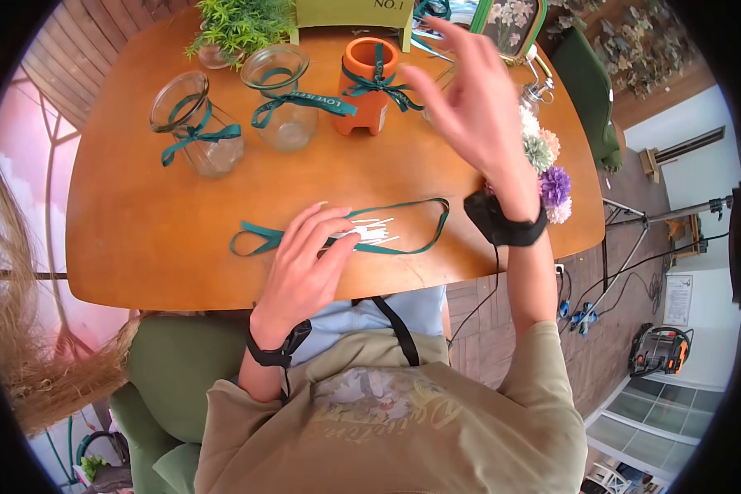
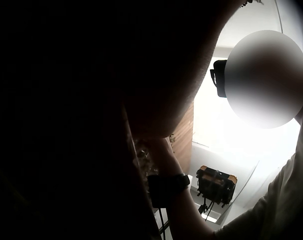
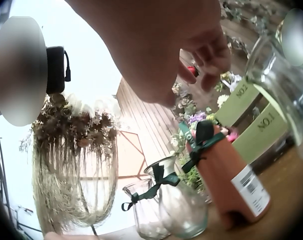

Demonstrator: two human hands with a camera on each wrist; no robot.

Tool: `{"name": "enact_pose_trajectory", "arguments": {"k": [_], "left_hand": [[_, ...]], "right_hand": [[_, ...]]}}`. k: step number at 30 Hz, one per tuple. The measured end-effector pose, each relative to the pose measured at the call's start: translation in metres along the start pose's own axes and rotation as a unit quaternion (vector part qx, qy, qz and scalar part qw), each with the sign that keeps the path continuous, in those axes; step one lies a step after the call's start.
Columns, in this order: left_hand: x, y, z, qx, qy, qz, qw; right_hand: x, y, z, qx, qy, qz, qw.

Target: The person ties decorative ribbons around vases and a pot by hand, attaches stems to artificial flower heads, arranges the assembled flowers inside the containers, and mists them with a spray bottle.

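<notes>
My left hand [image 1: 309, 255] rests low over the near part of the table, fingers loosely bent. Under and beside it lie a dark green ribbon [image 1: 259, 234] in a long loop and a small pile of thin white sticks [image 1: 376, 233]. Raised over the right side, my right hand [image 1: 479, 111] has its thumb and fingers apart, with nothing visible between them. An orange vase [image 1: 358, 111] with a green ribbon bow stands left of it. In the right wrist view, a clear glass vessel [image 3: 271, 70] is close to its fingers. The left wrist view is mostly dark.
Two glass vases [image 1: 216, 152] [image 1: 292, 132] with green bows stand at the back left, before a leafy plant [image 1: 237, 29]. Behind the orange vase is a green NO.1 box [image 1: 346, 15]. Pompom flowers [image 1: 556, 185] lie along the right, near a green-framed picture [image 1: 510, 29].
</notes>
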State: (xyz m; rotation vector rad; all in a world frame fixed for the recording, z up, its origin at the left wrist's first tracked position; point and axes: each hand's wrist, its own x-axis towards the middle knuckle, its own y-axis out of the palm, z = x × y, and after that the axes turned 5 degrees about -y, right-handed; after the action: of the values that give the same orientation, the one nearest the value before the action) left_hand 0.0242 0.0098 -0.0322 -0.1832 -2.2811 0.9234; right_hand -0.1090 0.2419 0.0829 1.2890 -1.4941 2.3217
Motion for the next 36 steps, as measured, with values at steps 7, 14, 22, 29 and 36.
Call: {"name": "enact_pose_trajectory", "arguments": {"k": [7, 14, 22, 29, 36], "left_hand": [[0.001, -0.002, 0.001, 0.015, -0.006, -0.007, 1.000], [0.002, 0.000, 0.002, 0.026, -0.035, -0.067, 0.997], [0.020, -0.003, -0.019, -0.028, -0.120, -0.088, 0.988], [0.051, 0.015, -0.027, -0.171, -0.152, -0.102, 0.968], [0.053, 0.021, -0.021, -0.154, -0.179, -0.135, 0.962]], "right_hand": [[0.021, 0.052, -0.006, 0.117, 0.024, 0.084, 0.989], [0.009, 0.041, 0.001, 0.085, -0.020, 0.048, 0.995], [-0.042, -0.005, 0.047, 0.138, -0.019, 0.083, 0.987], [-0.067, -0.014, 0.066, 0.226, -0.015, 0.105, 0.968], [-0.079, -0.003, 0.062, 0.184, -0.035, 0.034, 0.982]]}}
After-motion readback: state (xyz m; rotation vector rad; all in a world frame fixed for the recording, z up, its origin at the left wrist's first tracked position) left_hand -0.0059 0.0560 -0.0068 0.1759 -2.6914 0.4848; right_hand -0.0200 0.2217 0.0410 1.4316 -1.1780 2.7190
